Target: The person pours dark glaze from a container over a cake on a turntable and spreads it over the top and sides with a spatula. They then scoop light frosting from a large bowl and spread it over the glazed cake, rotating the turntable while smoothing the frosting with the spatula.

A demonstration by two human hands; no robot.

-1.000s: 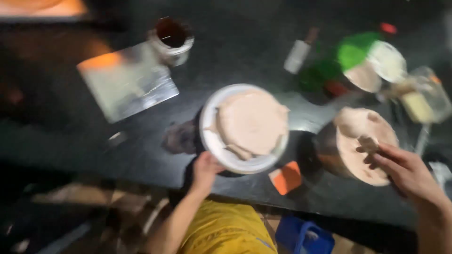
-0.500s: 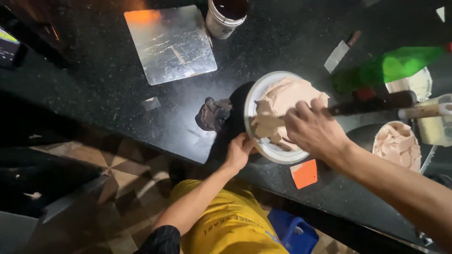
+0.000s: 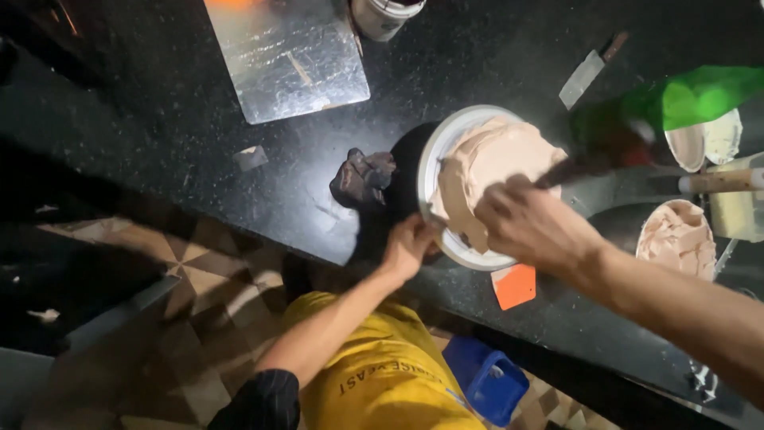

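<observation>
Item: cake (image 3: 493, 179) — round, coated in pale pink-beige cream, seated on a white round board (image 3: 434, 163) atop a dark stand on the black countertop (image 3: 159, 119).

Left hand (image 3: 407, 247): fingers curled over the near rim of the white board, pinching its edge; the cake lies just beyond the fingertips.

Right hand (image 3: 532, 227): closed around the dark handle of a spatula (image 3: 569, 169), the fist hovering over the near right side of the cake. The blade reaches up and away from the grip across the cream; whether it touches the surface cannot be told, as the view is blurred.

Nearby, reckoned from the grips:
- crumpled dark cloth (image 3: 362, 177) — just left of the left hand, beside the stand.
- orange scraper (image 3: 514, 286) — on the counter just below the right hand.
- bowl of the same pink cream (image 3: 678, 239) — to the right of the right hand, apart from it.
- green piping bag (image 3: 700, 95) — beyond and right of the cake.
- small knife (image 3: 587, 72) — beyond the cake, well apart.
- silver foil board (image 3: 286, 56) — far left and beyond the left hand.
- white tub (image 3: 386, 14) — at the top edge, beside the foil board.
- blue container (image 3: 487, 378) — below the counter, near the yellow shirt (image 3: 382, 374).
</observation>
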